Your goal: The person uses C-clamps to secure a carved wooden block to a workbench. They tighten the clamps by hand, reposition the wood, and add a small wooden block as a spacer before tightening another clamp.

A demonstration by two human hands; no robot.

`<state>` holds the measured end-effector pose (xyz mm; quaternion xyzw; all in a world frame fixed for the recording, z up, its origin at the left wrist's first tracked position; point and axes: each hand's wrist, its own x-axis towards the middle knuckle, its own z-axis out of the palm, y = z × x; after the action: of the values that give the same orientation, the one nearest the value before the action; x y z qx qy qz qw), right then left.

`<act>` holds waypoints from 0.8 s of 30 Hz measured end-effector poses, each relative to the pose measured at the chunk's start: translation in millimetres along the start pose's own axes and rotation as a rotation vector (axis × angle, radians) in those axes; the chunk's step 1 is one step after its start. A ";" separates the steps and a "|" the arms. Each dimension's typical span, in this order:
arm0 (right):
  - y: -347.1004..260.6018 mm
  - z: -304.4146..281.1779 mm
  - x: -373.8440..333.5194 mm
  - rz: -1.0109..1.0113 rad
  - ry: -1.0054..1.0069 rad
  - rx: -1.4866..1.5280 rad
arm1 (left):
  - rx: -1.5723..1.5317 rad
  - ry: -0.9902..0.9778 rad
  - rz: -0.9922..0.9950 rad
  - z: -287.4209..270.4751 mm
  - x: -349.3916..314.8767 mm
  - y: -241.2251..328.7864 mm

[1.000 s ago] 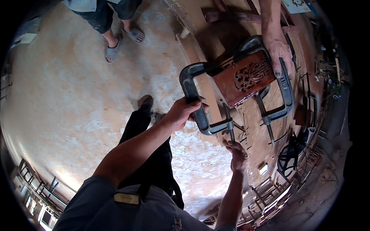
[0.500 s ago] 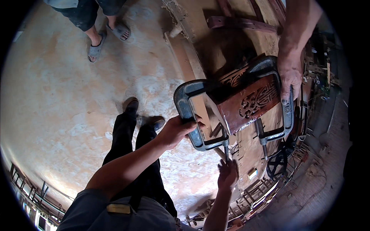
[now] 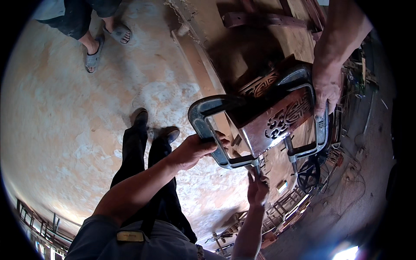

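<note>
My left hand is closed round the back of a heavy dark metal C-clamp. My right hand is at the lower end of that clamp's screw, its fingers wrapped about the rod. The clamp spans a reddish-brown carved wooden piece with cut-out patterns and a glossy edge. A second C-clamp sits on the right part of the same piece, and a co-worker's hand rests on it from above.
The carved piece lies over a wooden bench with a dark red wooden frame at its far end. Another person's sandalled feet stand at the upper left. A black spoked wheel and stacked wood pieces are at the lower right.
My right hand has risen to the clamp screw and its fingers have closed on it. My left hand keeps its grip on the clamp. The whole view has shifted slightly.
</note>
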<state>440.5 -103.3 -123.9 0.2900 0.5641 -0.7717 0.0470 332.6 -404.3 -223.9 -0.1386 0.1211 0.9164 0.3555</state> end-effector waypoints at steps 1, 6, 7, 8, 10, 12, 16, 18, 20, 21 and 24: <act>0.3 -3.7 0.0 -0.070 0.012 -0.144 | 0.011 -0.007 -0.024 -1.0 2.0 1.8; -2.4 -2.0 -7.3 -0.194 0.164 -0.678 | -0.046 -0.068 -0.048 -5.6 9.4 1.1; -1.2 -0.3 -9.3 -0.261 0.222 -0.646 | -0.087 -0.068 -0.048 -1.5 8.6 0.9; -4.5 1.7 -14.4 -0.327 0.177 -0.900 | -0.128 -0.068 -0.047 2.9 7.6 0.6; -12.8 13.3 -18.8 -0.383 0.057 -1.080 | -0.177 -0.045 -0.040 9.5 5.0 0.9; -17.6 21.0 -20.5 -0.374 -0.071 -0.935 | -0.188 -0.027 -0.043 10.9 3.5 2.8; -26.8 30.8 -24.7 -0.080 0.150 0.053 | -0.163 -0.006 -0.067 11.6 2.0 6.2; -22.6 8.1 -18.7 0.242 0.138 0.290 | -0.186 -0.011 -0.070 14.5 1.7 9.3; -22.6 13.4 -12.6 0.427 -0.002 0.349 | -0.189 0.007 -0.077 19.5 -2.2 12.9; -20.8 18.3 -8.6 0.367 -0.085 0.390 | -0.168 0.004 -0.062 20.0 -3.8 12.8; -18.7 16.6 -5.3 0.012 -0.016 0.135 | -0.136 -0.023 -0.016 22.3 -7.8 10.0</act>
<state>430.9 -112.9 -102.2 0.2900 0.5085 -0.8099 0.0364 327.5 -409.1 -199.2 -0.1530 0.0533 0.9211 0.3540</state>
